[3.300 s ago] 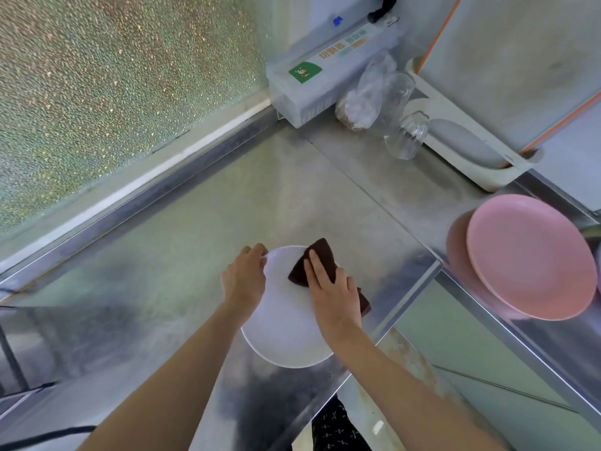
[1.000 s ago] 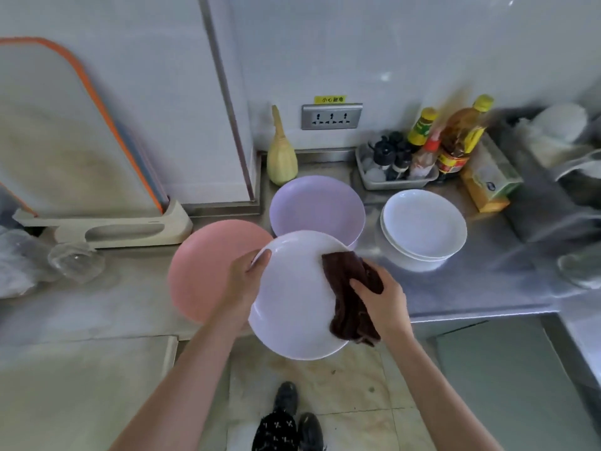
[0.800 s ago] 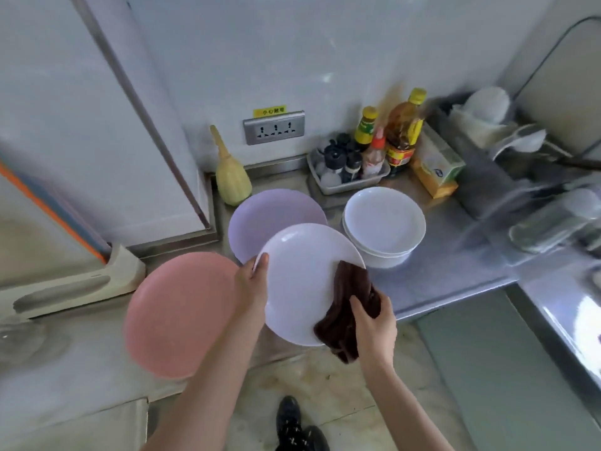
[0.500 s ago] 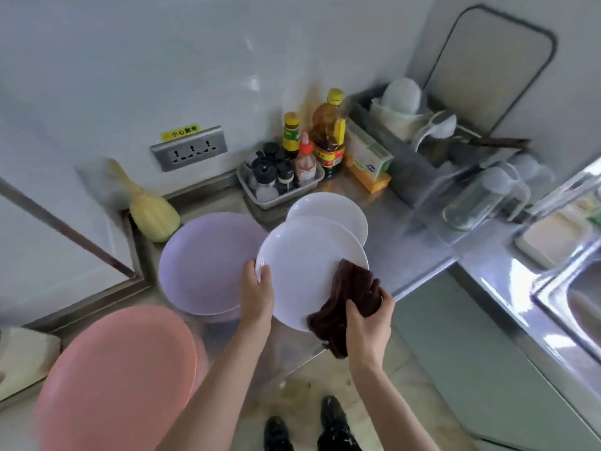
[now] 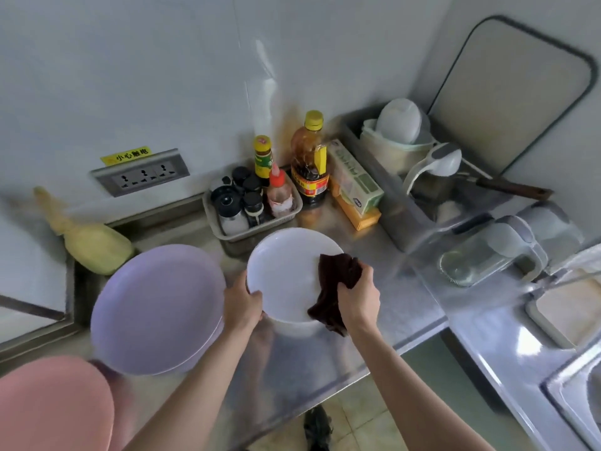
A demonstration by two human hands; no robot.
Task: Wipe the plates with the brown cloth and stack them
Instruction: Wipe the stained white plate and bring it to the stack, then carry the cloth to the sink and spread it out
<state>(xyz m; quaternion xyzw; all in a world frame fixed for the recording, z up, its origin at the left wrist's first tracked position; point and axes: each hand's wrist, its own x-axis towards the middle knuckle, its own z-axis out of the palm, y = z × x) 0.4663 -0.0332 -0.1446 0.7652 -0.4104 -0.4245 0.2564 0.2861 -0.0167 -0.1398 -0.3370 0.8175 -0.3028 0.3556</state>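
Directly above the white stack (image 5: 294, 325), the left hand (image 5: 242, 302) grips a white plate (image 5: 286, 275), right hand (image 5: 357, 299) clutching the brown cloth (image 5: 335, 281).

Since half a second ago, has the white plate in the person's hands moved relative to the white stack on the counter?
Yes. The white plate was short of the stack; it now sits over the white stack, beyond the purple plate, held by left hand.
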